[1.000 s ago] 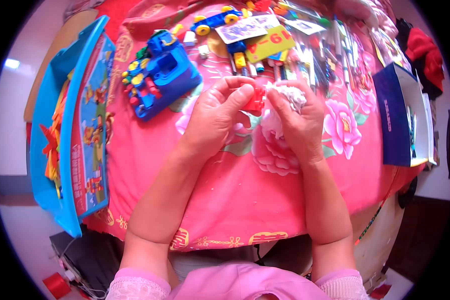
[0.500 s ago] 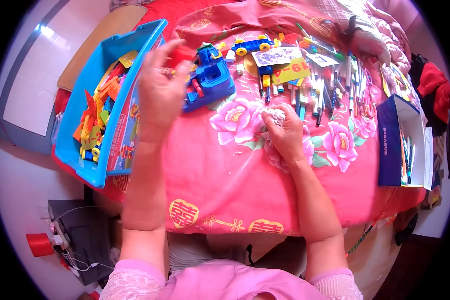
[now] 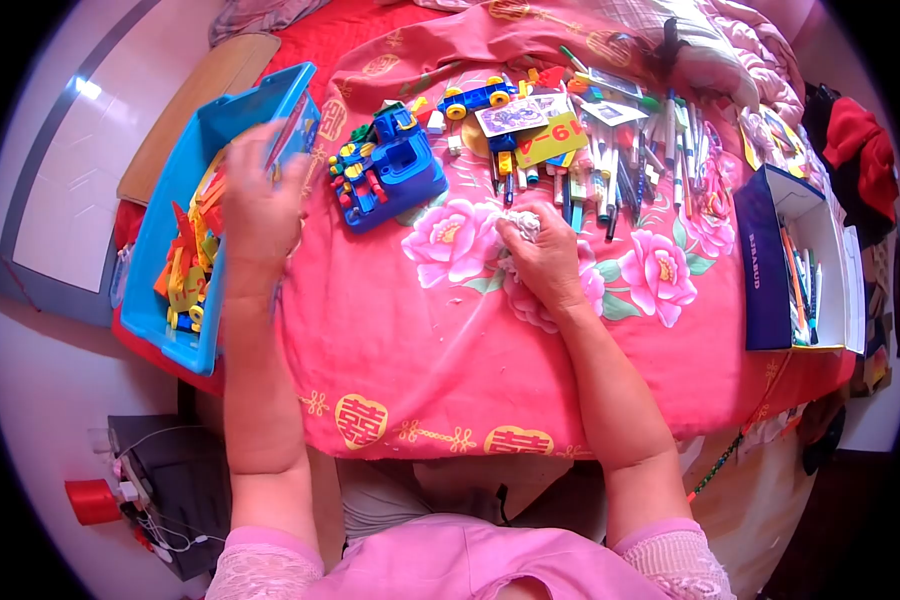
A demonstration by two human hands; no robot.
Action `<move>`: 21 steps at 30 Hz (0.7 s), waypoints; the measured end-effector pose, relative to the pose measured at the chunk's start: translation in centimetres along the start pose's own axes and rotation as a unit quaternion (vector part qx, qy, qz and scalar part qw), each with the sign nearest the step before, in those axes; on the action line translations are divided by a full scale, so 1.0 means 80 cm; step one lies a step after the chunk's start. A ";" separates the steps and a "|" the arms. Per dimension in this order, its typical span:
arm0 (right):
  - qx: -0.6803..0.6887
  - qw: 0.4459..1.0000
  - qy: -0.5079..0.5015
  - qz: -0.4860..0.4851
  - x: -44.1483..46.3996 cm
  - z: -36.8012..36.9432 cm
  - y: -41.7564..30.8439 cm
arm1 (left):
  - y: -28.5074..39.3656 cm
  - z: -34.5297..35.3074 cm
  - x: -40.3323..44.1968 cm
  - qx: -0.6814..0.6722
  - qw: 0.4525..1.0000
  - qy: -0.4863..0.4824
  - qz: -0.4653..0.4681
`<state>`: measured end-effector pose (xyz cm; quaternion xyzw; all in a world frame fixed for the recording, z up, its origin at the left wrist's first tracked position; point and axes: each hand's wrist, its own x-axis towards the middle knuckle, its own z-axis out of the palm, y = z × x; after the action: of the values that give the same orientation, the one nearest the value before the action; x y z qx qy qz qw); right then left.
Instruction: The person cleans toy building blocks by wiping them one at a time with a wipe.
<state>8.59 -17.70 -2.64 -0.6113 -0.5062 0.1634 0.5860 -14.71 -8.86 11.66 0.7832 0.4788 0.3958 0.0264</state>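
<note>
My left hand [image 3: 260, 205] is over the near side of a blue plastic bin [image 3: 205, 345] of toy bricks. Its fingers are blurred by motion but look apart, with the bin's side showing between them. My right hand [image 3: 548, 255] is closed around a crumpled white cloth or tissue [image 3: 522, 226], just above the flowered bedspread. Between the hands lies a blue toy base [image 3: 410, 175] with several small red, yellow and green pieces on its left part. Inside the bin are orange, yellow and red bricks [image 3: 185, 245].
Many pens and markers [image 3: 620, 170] lie spread past my right hand, beside a yellow card [image 3: 550, 140] and a blue toy car chassis [image 3: 476, 97]. A dark blue box [image 3: 758, 265] with pens stands at the right. A patterned red bedspread [image 3: 450, 370] covers the surface.
My left hand has moved left from beside the blue toy base to over the bin. A red piece seen by its fingers earlier no longer shows there. My right hand still grips the white wad.
</note>
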 end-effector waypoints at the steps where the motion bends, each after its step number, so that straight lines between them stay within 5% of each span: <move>1: 0.004 1.000 -0.001 0.004 0.000 0.001 0.001 | 0.003 0.017 -0.003 0.009 0.998 -0.043 0.044; 7: 0.006 1.000 0.000 0.009 0.001 0.000 0.001 | -0.014 0.118 -0.012 0.003 0.988 -0.135 0.079; 15: 0.027 0.999 0.006 0.016 0.005 0.002 0.003 | -0.008 0.201 0.071 0.054 0.988 -0.056 0.133; 19: 0.017 1.000 0.008 0.013 0.007 0.003 0.004 | -0.031 0.207 0.083 0.152 0.981 -0.104 0.052; 21: 0.019 1.000 0.008 0.017 0.007 0.002 0.001 | -0.046 0.199 0.073 0.098 0.986 -0.131 -0.006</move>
<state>8.72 -17.11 -2.54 -0.6096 -0.4884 0.1779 0.5985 -5.76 3.00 2.70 0.8240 0.5127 0.2407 0.0142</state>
